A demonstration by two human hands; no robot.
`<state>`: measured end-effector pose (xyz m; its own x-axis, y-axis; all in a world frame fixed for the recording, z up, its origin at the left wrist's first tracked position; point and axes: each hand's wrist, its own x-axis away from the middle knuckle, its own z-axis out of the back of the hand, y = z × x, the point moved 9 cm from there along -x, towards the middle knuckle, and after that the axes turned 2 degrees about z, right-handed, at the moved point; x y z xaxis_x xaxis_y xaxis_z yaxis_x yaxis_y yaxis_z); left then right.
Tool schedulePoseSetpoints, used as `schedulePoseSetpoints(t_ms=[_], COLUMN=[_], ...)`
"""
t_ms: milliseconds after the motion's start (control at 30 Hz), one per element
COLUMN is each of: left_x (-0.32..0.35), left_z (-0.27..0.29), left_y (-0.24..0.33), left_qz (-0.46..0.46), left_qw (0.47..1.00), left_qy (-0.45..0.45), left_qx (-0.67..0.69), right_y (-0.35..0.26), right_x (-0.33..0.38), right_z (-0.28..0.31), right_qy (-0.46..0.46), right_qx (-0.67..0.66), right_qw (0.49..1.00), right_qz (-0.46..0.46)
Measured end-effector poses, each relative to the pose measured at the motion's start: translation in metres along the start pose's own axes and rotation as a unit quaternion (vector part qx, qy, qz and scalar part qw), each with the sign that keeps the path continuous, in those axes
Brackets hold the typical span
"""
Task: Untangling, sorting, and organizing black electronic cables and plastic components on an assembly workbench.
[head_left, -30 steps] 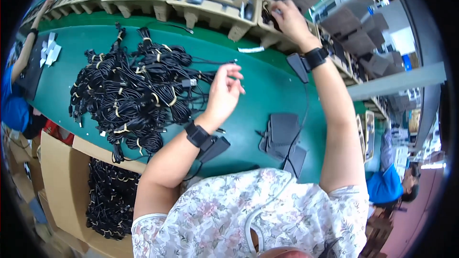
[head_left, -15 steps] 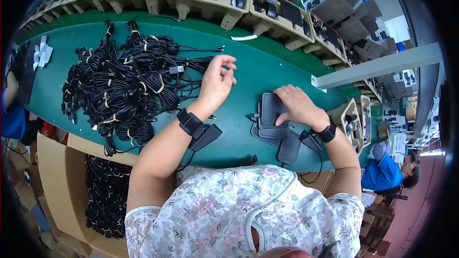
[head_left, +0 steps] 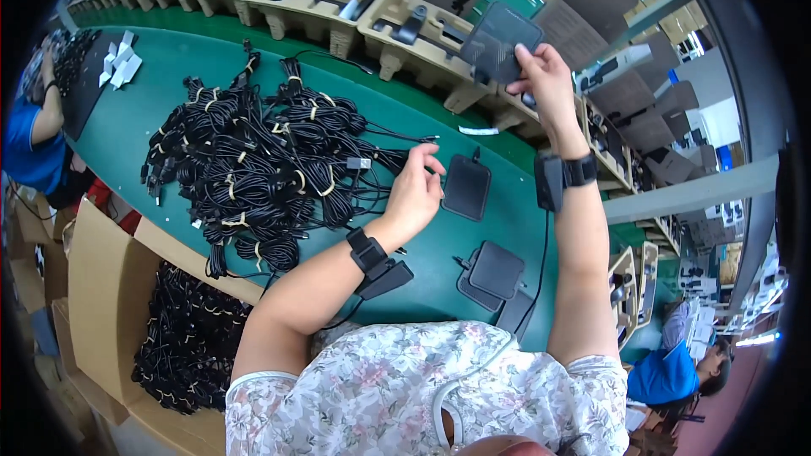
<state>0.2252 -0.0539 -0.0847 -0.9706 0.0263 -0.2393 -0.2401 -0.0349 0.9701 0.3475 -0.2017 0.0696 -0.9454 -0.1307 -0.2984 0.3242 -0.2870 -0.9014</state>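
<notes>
I am viewing the bench from the head camera. The right hand (head_left: pixel 547 76) is raised in the upper right of the frame, fingers closed on the lower right corner of a flat black square pad (head_left: pixel 500 42), holding it up in front of the beige moulded trays (head_left: pixel 338 0) that are running along the top of the frame. The left hand (head_left: pixel 416 190) is sitting at the centre of the frame, fingers curled loosely, fingertips pinching a thin black cable (head_left: pixel 397 137) that is leading left into the pile of bundled black cables (head_left: pixel 253 160). That pile is occupying the centre left of the green table (head_left: pixel 152 110); each bundle is carrying a pale tie.

A second black pad (head_left: pixel 466 187) is lying flat just right of the left hand, apart from it. A stack of further pads (head_left: pixel 494 274) is lying lower, right of centre, between the two forearms. Both wrists are wearing black bands with black box units.

A cardboard box (head_left: pixel 101 287) at the lower left is holding more cable bundles (head_left: pixel 190 338). Another person in blue (head_left: pixel 34 143) is working at the left edge; a second person in blue (head_left: pixel 667 371) is visible at the lower right.
</notes>
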Motion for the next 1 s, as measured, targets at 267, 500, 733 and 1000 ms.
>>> schedulePoseSetpoints(t_ms=[267, 500, 733, 1000], left_x=[0.0, 0.005, 0.002, 0.001], left_z=[-0.003, 0.001, -0.009, -0.02], left_y=[0.0, 0.017, -0.005, -0.002], left_qz=[-0.035, -0.065, -0.009, -0.084], left_qw=[0.998, 0.994, 0.996, 0.984], left_qy=[0.007, 0.024, -0.018, -0.053], left_qx=[-0.055, -0.09, -0.091, -0.15], right_y=[0.066, -0.015, -0.065, -0.018], right_x=[-0.079, -0.054, 0.026, 0.047], right_z=[-0.02, -0.048, -0.205, -0.251], right_qy=[0.041, 0.116, -0.201, -0.351], right_qx=[0.108, 0.55, 0.304, 0.227], right_qw=[0.992, 0.806, 0.885, 0.885], right_qz=[-0.049, 0.186, 0.289, 0.205])
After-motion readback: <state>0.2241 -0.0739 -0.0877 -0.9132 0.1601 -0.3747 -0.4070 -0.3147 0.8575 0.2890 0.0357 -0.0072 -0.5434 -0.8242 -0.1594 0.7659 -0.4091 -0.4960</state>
